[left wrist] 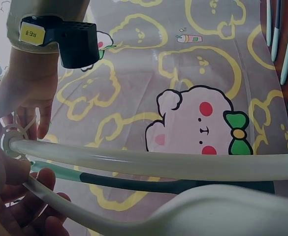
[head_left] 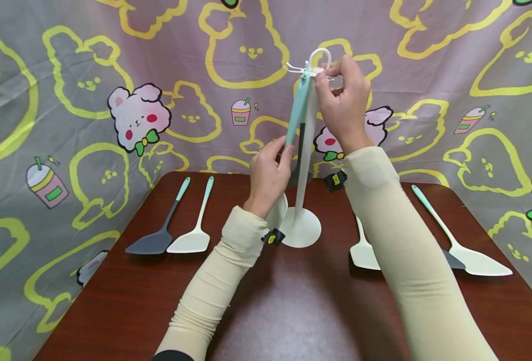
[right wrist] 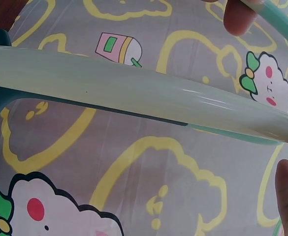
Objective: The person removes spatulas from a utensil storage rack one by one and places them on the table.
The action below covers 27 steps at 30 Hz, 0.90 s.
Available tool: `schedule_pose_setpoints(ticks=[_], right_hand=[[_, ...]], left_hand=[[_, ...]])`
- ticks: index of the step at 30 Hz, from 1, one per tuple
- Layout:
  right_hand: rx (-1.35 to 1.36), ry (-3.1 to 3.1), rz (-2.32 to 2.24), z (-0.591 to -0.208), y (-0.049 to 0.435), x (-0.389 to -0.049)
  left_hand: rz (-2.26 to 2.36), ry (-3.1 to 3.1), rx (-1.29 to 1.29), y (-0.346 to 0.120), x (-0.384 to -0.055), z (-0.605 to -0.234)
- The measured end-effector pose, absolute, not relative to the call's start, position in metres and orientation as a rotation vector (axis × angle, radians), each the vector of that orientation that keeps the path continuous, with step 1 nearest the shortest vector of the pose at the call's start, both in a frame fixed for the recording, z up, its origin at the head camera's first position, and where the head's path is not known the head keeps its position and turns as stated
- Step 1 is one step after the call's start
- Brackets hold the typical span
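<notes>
A white stand (head_left: 309,135) rises from a round base, with hooks and a loop at its top. My left hand (head_left: 270,173) holds a white spoon (left wrist: 222,209) by its mint handle (head_left: 297,108), whose tip is right at the hooks. The spoon's rounded head is partly hidden behind my left wrist in the head view. With thumb and fingers my right hand (head_left: 344,100) pinches the hooked top (head_left: 316,71) of the stand. Behind the post hangs a dark grey utensil (left wrist: 134,184) with a mint handle, mostly covered by post and hand in the head view.
On the brown table (head_left: 275,311), a grey turner (head_left: 153,243) and a white turner (head_left: 191,242) lie at left. At right are a white turner (head_left: 364,255), another white one (head_left: 478,259) and a partly hidden grey head (head_left: 454,260). A patterned curtain (head_left: 194,45) stands behind.
</notes>
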State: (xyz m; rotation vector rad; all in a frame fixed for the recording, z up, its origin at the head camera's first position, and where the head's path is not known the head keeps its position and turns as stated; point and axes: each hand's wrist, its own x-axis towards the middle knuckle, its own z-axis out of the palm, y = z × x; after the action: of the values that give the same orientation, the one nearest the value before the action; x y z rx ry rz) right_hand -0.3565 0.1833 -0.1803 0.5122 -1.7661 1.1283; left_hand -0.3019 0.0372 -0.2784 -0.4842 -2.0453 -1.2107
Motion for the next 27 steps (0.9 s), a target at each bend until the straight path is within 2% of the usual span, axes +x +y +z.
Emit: schedule_pose_setpoints(ticks=[27], right_hand=[[0.466,-1.818,1.153,-0.1803,0.1837,-0.361]], left_hand=[[-1.262,-2.018,-0.501,0.0371,-0.2984,-0.2764]])
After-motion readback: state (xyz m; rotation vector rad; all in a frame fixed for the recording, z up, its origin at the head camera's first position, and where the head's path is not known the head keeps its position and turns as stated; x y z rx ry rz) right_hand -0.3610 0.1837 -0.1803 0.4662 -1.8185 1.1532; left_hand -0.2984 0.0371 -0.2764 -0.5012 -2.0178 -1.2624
